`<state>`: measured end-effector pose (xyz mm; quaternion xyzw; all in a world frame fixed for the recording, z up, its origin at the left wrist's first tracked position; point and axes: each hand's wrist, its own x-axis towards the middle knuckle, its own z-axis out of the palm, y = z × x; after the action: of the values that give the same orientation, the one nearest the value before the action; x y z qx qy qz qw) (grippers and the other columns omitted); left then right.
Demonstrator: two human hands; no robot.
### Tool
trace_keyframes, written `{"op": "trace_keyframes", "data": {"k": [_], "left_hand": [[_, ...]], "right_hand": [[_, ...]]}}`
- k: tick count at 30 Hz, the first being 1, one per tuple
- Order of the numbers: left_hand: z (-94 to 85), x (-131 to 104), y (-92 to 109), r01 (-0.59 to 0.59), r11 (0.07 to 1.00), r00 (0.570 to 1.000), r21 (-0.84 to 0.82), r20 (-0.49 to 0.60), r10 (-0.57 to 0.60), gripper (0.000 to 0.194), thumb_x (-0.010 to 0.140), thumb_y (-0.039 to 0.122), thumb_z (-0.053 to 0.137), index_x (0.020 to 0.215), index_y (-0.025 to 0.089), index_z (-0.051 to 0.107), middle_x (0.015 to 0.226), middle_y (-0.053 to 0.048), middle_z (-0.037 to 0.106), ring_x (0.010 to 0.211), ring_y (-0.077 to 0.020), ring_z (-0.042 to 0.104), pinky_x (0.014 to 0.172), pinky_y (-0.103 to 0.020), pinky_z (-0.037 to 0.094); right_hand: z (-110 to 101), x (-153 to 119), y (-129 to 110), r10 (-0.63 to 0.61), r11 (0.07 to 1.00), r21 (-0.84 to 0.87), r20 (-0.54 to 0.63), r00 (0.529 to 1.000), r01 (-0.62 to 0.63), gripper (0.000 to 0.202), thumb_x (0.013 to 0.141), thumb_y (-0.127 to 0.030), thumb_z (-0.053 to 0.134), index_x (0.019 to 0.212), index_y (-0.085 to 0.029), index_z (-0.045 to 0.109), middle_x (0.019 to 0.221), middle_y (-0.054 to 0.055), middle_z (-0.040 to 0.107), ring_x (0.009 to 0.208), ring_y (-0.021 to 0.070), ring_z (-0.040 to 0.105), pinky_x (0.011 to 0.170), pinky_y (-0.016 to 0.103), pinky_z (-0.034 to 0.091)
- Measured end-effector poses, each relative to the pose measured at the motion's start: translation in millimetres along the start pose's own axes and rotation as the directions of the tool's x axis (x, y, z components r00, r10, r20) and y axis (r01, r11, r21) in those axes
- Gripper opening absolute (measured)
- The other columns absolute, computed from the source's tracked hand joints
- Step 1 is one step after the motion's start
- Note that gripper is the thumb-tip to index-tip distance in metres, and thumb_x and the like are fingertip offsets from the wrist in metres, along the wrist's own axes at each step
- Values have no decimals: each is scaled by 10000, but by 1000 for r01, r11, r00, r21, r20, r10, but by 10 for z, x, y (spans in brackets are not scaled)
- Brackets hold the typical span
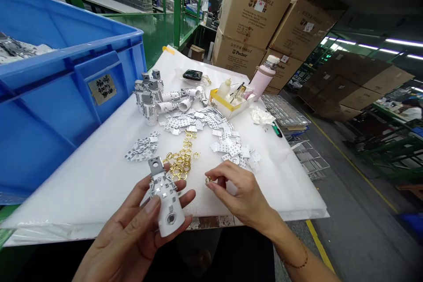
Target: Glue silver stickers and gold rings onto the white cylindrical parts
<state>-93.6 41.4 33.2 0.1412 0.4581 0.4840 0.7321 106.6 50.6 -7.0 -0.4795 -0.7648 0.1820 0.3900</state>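
My left hand [132, 224] is wrapped round a white tapered tube [167, 202] with a grey square cap, small grey parts on its side and a round hole near its wide end. Thumb and forefinger of my right hand [241, 189] pinch a small gold ring [208, 179], mostly hidden by the fingertips. Between and beyond the hands lies a pile of gold rings [180, 163]. Flat white pieces with grey squares [234, 147] are spread behind and to the right, with a smaller heap [143, 146] at left. Similar white tubes [150, 110] stand or lie farther back.
A large blue crate [109, 57] borders the left of the white-covered table [277, 176]. At the back are a yellow-edged tray [228, 108] with a bottle, a pink flask [262, 79], a black device [192, 74] and crumpled tissue [262, 116]. Cardboard boxes [251, 13] are stacked beyond.
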Motion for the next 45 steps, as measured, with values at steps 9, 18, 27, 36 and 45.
{"op": "trace_keyframes", "data": {"k": [9, 18, 27, 36, 45], "left_hand": [[87, 110, -164, 55, 994, 992, -97, 123, -43, 532, 876, 254, 685, 1394, 271, 565, 1221, -145, 744, 1136, -369, 673, 818, -413, 635], [224, 44, -257, 21, 997, 998, -76, 58, -16, 650, 855, 306, 719, 1461, 297, 485, 1238, -102, 742, 1153, -333, 672, 886, -385, 612], [225, 43, -407, -134, 991, 987, 4, 84, 133, 586, 836, 374, 747, 1376, 344, 521, 1287, -63, 717, 1214, -296, 638, 892, -294, 594], [189, 7, -487, -223, 973, 972, 59, 90, 217, 384, 829, 355, 759, 1171, 339, 585, 1270, -15, 720, 1243, -273, 617, 891, -235, 579], [215, -22, -529, -304, 947, 952, 102, 46, 301, 324, 821, 369, 765, 1090, 316, 592, 1263, -10, 714, 1176, -255, 658, 884, -249, 583]], "right_hand": [[-46, -146, -81, 295, 630, 759, -36, 955, -166, 172, 872, -199, 737, 1029, -268, 739, 917, -7, 613, 747, 83, 597, 687, 190, 541], [-10, -227, -183, 311, 766, 615, -103, 945, -185, 151, 875, -194, 726, 1011, -261, 719, 912, -6, 641, 789, 104, 603, 705, 213, 517], [13, -210, -400, 168, 963, 249, -242, 956, -106, 144, 856, -97, 662, 977, -171, 689, 850, 30, 674, 728, 127, 635, 660, 234, 540], [61, -191, -446, 82, 995, 73, -304, 949, -63, 83, 863, -87, 640, 913, -127, 693, 743, 49, 658, 629, 128, 594, 566, 231, 506], [101, -210, -438, 60, 996, 85, -328, 943, -34, 87, 881, -86, 631, 922, -143, 681, 741, 50, 666, 648, 143, 616, 571, 239, 503]]}}
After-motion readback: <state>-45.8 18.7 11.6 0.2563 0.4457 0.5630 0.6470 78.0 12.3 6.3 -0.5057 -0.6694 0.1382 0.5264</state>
